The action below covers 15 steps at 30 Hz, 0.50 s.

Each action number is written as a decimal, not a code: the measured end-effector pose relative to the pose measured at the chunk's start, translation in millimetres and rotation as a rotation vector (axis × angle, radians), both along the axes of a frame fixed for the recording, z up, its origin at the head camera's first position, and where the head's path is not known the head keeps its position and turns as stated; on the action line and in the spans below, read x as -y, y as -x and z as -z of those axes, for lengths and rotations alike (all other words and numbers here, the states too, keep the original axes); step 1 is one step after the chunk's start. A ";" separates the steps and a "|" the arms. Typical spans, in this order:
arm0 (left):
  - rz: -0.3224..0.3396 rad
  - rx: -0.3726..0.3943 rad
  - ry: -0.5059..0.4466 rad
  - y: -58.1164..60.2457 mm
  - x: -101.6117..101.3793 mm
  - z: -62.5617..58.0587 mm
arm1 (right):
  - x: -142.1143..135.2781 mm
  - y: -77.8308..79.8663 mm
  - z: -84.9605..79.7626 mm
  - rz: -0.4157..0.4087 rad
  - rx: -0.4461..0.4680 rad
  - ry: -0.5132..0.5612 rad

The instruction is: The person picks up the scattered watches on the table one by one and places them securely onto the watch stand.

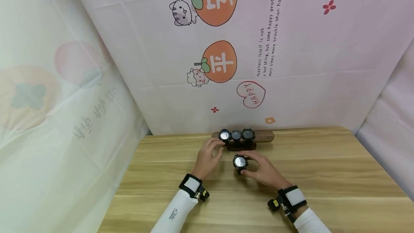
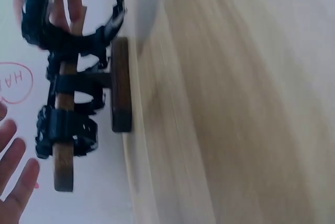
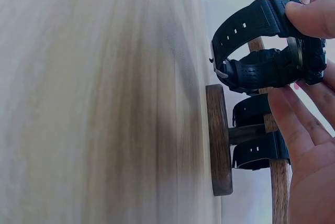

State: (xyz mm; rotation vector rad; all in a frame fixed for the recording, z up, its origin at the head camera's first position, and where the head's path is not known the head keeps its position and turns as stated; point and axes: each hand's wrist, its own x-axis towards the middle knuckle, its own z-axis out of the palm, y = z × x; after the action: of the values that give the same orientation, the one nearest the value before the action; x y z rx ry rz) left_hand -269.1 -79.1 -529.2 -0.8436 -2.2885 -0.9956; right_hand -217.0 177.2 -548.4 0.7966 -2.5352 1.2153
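My right hand [image 1: 266,171] pinches a black wristwatch [image 1: 240,161] between thumb and fingers, one on each side of its case. Its round face points up, and the buckled strap forms a loop in the right wrist view. Behind it, three dark wristwatches sit side by side on the bar of a wooden watch stand [image 1: 266,136]. Beside the leftmost watch [image 1: 224,135] is my left hand [image 1: 207,159], its fingertips close to the case. In the left wrist view, the fingers of my left hand [image 2: 13,171] are spread apart beside the bar.
The stand's dark base [image 3: 219,140] rests on the wood-grain table [image 1: 181,146] near its back edge. A printed white cloth [image 1: 155,64] hangs behind the table, with more cloth along both sides.
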 end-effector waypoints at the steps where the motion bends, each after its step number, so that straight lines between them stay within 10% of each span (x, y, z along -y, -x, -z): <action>1: -0.017 -0.019 0.001 3.3 1.2 0.2 | -0.1 -0.1 0.1 0.002 0.000 -0.002; 15: -0.115 0.025 0.038 32.4 9.5 5.6 | -3.9 0.0 2.3 0.008 0.000 0.008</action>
State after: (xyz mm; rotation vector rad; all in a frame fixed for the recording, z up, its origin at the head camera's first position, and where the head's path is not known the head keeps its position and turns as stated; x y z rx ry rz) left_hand -301.4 -88.6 -534.9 -0.7095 -2.3544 -0.9195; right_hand -217.0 181.1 -550.7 0.7840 -2.5295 1.2224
